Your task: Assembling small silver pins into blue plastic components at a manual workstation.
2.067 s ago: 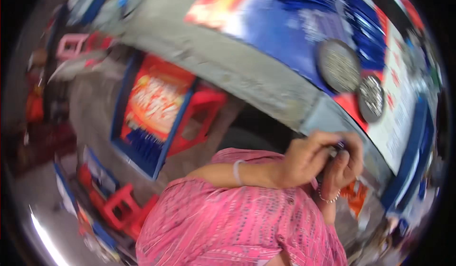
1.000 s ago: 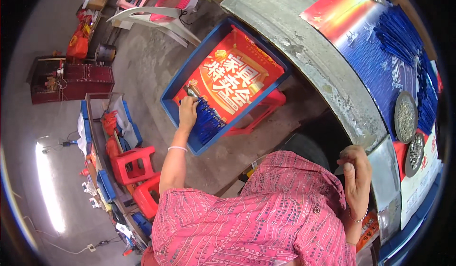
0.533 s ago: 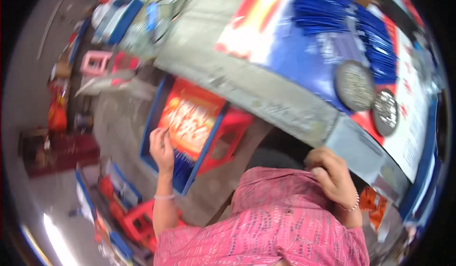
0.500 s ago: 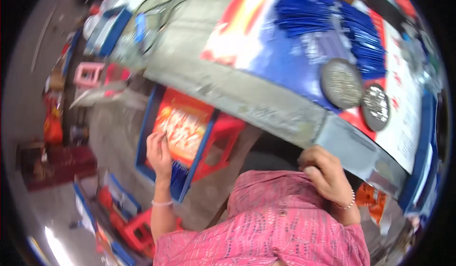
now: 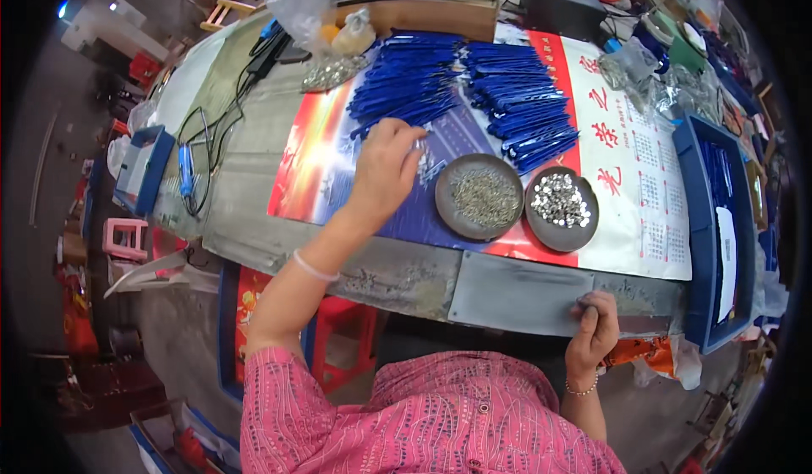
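Observation:
My left hand (image 5: 389, 165) is over the table mat, its fingers curled together beside a pile of slim, shiny blue strips (image 5: 402, 76). Whatever the fingertips hold, if anything, is too small to make out. Just right of it stands a dark round dish (image 5: 448, 212) of small metal pieces. Touching or nearly touching that dish is a second dark dish (image 5: 541, 233) with shiny silver discs. A second pile of blue strips (image 5: 520, 102) lies behind the dishes. My right hand (image 5: 595, 330) is closed at the table's front edge, above a grey metal plate (image 5: 516, 292); its contents cannot be made out.
A blue bin (image 5: 698, 305) stands at the right end. Cables and a blue-handled tool (image 5: 186, 169) lie on the left of the table (image 5: 254, 195). Clear plastic bags (image 5: 304, 5) sit at the back. A red stool (image 5: 342, 339) is below the front edge.
The view has swung up toward the table. My left hand has moved from above the blue bin beside the table to the blue strips. My right hand is now at the table's edge.

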The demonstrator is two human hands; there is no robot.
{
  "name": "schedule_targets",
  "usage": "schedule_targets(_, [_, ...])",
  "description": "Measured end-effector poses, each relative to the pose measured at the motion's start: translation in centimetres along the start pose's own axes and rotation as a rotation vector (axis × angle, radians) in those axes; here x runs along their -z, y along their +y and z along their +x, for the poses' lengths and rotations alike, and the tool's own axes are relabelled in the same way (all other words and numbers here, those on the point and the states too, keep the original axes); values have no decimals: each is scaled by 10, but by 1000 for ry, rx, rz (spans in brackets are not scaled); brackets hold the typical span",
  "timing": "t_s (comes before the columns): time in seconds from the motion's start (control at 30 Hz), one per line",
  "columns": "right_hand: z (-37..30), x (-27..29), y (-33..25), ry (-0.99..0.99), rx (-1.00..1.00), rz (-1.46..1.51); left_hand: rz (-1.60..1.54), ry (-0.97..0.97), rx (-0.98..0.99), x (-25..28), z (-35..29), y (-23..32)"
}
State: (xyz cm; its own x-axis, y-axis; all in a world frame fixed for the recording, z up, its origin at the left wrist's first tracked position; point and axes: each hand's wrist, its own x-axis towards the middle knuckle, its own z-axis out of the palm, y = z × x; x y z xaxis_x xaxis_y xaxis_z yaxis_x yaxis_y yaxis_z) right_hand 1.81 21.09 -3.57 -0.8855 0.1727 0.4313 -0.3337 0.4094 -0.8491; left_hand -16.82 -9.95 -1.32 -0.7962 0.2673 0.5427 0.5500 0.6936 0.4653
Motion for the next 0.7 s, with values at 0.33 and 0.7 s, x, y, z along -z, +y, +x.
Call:
schedule_targets(0.33, [5, -3, 5, -57, 73, -130, 370, -77, -40, -40, 46, -42])
schedule_targets(0.7, [9, -7, 1, -99, 142, -230, 252, 7, -96, -22, 35, -31])
